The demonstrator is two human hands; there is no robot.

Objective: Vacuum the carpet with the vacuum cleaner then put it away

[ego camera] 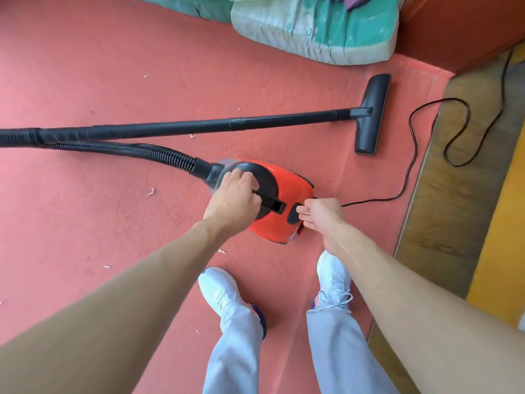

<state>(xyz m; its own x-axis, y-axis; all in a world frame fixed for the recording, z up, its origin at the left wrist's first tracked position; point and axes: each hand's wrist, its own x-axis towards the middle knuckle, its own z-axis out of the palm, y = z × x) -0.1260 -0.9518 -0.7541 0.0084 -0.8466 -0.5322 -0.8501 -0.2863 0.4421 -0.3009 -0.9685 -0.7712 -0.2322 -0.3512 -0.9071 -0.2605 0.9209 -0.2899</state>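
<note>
A red and black vacuum cleaner [287, 189] sits on the pink carpet [85, 81] just ahead of my feet. My left hand [233, 197] is closed around its black carry handle. My right hand [319, 213] has its fingers curled, with fingertips on the black button at the body's rear. A ribbed black hose [159, 155] runs left from the body. The long black wand [199, 126] lies flat across the carpet and ends in the floor head [370, 115] at the right. Small white scraps [150, 191] are scattered over the carpet.
The black power cord [409, 166] loops from the vacuum's rear over the carpet edge onto a wooden floor strip [443, 194] at right. A green and white cushion [326, 29] lies at the far edge. My white shoes [221, 294] stand close behind the vacuum.
</note>
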